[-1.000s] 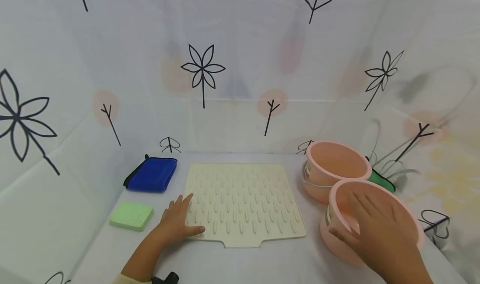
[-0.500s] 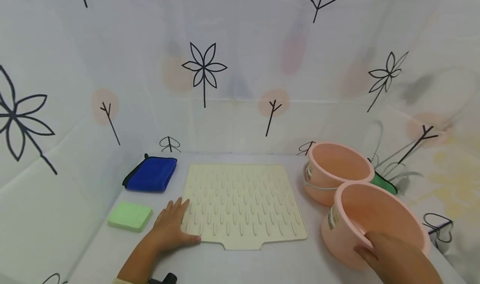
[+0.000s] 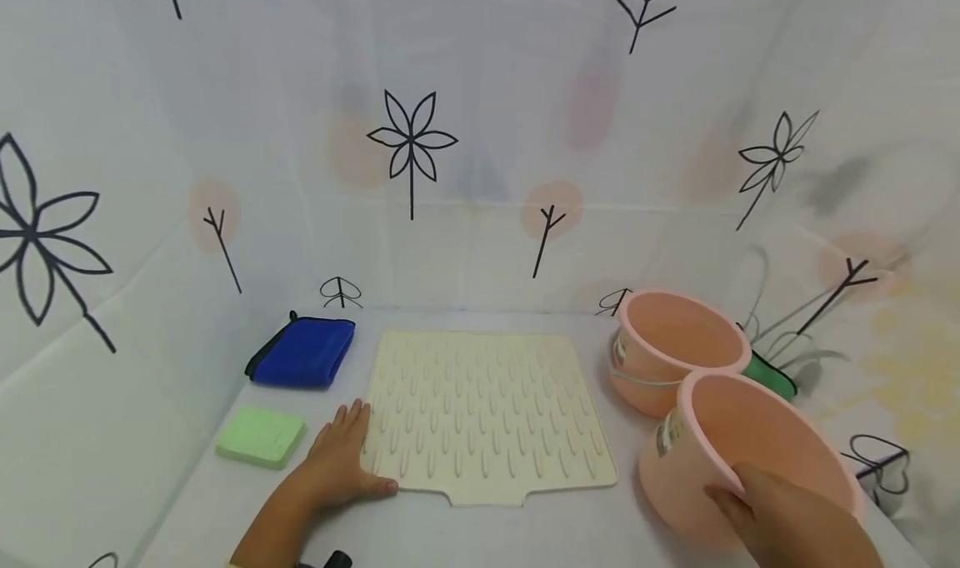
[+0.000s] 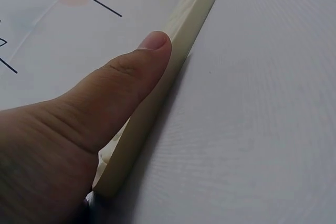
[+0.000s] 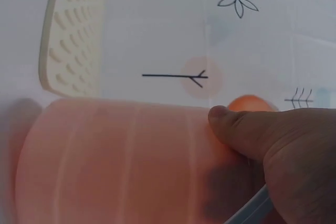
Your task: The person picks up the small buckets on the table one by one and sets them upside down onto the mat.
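my left hand (image 3: 339,460), straight-fingered, touches the ridged board (image 3: 487,410); at right, my right hand (image 3: 795,514) pinches the near bucket (image 3: 686,480) by one side only, so it could tip into the far bucket (image 3: 648,395).

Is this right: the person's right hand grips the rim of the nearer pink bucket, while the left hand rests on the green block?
Not quite: the left hand isn't on the green block. The head view shows it at the near left corner of the cream board. The right hand does grip the rim of the nearer pink bucket.
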{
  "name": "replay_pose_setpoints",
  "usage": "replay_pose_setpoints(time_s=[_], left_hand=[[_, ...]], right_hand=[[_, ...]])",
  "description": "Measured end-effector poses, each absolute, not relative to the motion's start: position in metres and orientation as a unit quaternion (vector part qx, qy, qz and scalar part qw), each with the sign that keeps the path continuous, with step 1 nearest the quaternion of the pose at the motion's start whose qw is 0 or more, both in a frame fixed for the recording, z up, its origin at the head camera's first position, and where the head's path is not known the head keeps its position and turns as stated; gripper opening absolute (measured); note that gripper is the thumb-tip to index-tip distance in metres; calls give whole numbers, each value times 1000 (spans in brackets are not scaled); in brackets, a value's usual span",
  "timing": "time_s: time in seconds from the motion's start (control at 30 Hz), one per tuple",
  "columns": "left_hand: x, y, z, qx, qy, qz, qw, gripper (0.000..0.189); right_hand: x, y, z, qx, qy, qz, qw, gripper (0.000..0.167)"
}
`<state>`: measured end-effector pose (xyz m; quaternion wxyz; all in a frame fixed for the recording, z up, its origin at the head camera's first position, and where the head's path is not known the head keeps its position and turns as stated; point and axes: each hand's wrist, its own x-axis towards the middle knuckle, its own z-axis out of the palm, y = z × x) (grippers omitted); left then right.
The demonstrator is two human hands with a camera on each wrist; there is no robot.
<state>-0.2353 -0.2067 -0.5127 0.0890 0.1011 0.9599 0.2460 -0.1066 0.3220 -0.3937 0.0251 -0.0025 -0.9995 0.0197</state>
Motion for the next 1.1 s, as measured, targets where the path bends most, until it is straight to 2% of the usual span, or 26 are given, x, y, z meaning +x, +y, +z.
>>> replay_pose_setpoints(time_s=[0.17,0.37,0.6,0.7,0.93,1.1], left_hand=[[-234,-206,-512,104,961,239,90,144],[-235,-201,-511,110,958,249,88,142],[-235,-203,-515,97,961,240,93,143],[-235,-204,-515,95,962,240,92,144],[-234,-204,-512,97,960,245,91,144],[-234,-205,-513,95,961,246,90,145]], right_hand=[[-105,316,-391,-3,-999,38,37,35],[-101,304,-383,-17,-997,14,79,43],[-93,286,-382,11,-974,-4,226,51],[-95,279,-383,27,-963,6,269,52],[-98,261,-382,-15,-960,69,270,52],[-103,247,-382,-25,-951,93,294,53]])
